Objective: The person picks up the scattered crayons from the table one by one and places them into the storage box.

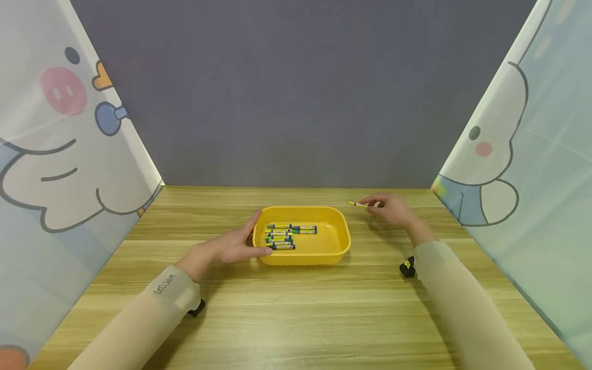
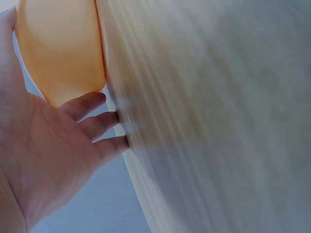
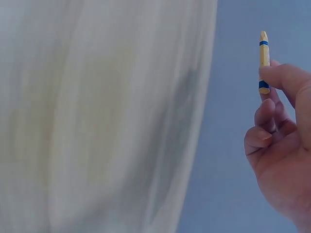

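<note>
A yellow plastic tray (image 1: 324, 259) stands on the table with several crayons (image 1: 279, 237) lying in its left half, most of them in a stacked row. My left hand (image 1: 231, 245) holds the tray's left end, thumb over the near rim and fingers toward the far corner. In the left wrist view, bent fingers (image 2: 92, 104) lie against the tray's outer wall (image 2: 63, 53). To the right of the tray, above the table, my right hand (image 1: 390, 209) pinches a yellow crayon (image 3: 264, 53) with blue bands between thumb and forefinger. Its tip points left, toward the tray side.
The wood-grain table (image 1: 296, 313) runs back to a dark grey panel (image 1: 296, 92). Cartoon-printed cloths hang at the left (image 1: 92, 169) and right (image 1: 546, 169). Black wrist devices show under the left sleeve (image 1: 196, 308) and beside the right sleeve (image 1: 407, 267).
</note>
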Demonstrator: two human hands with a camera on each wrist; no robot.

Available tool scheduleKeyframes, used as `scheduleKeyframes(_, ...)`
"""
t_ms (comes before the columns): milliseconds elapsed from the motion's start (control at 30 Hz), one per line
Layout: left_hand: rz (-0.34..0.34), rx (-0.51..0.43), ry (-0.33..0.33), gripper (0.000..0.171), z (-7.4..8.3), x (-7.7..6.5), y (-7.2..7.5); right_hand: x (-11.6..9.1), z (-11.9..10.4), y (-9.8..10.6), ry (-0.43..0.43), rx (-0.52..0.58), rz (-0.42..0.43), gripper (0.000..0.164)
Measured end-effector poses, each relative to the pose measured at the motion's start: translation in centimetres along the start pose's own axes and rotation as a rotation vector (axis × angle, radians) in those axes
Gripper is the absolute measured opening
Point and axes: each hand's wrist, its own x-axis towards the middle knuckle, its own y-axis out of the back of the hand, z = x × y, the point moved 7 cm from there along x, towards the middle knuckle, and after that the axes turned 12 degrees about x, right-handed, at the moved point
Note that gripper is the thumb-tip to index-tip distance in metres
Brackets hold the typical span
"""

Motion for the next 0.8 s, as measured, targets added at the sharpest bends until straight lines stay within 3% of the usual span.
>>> scheduleKeyframes(367,0.005,0.030,0.012,0.127,0.0,0.0,0.0,-0.7,-5.2,-1.9,0.080,0.089,-0.013,0.025)
scheduleKeyframes(800,0.005,0.041,0.032,0.128,0.1,-0.1,0.0,-0.5,-9.4,-6.0,0.155,0.134,-0.113,0.023)
